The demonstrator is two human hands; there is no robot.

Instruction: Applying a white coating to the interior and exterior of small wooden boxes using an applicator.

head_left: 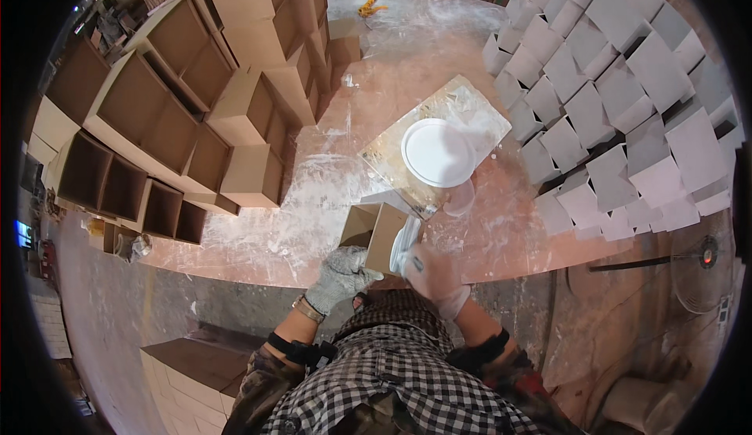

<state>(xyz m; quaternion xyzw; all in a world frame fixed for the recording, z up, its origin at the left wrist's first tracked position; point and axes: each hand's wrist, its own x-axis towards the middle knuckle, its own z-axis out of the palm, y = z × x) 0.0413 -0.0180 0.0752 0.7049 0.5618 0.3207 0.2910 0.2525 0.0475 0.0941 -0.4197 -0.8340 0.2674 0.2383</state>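
We hold a small brown cardboard box (pixel 384 239) over the near edge of the worktop (pixel 313 188), about midway between left and right. It is plain and boxy, with straight, sharp edges: a smooth tan panel faces up, and on its left we see an opening with a shadowed brown inside. Its right side looks white, with pale streaks running along it; we cannot tell whether that is a coating or a separate white piece laid against it.

Our left grip (pixel 345 274), in a speckled grey knit glove, is clamped on the box at its near left corner. Our right grip (pixel 431 274), in a whitish glove, is at the white right side; it is blurred, and we cannot tell whether its fingers are closed on anything.

Just beyond the box, a smeared board (pixel 489 117) lies at a slant, bearing a round white disc (pixel 439 153). White smears streak the reddish worktop. Stacked brown boxes (pixel 251 176), many open-fronted, stand on the left, while rows of pale grey-white boxes (pixel 587 114) fill the right. At the far side lies an orange tool (pixel 370 7).
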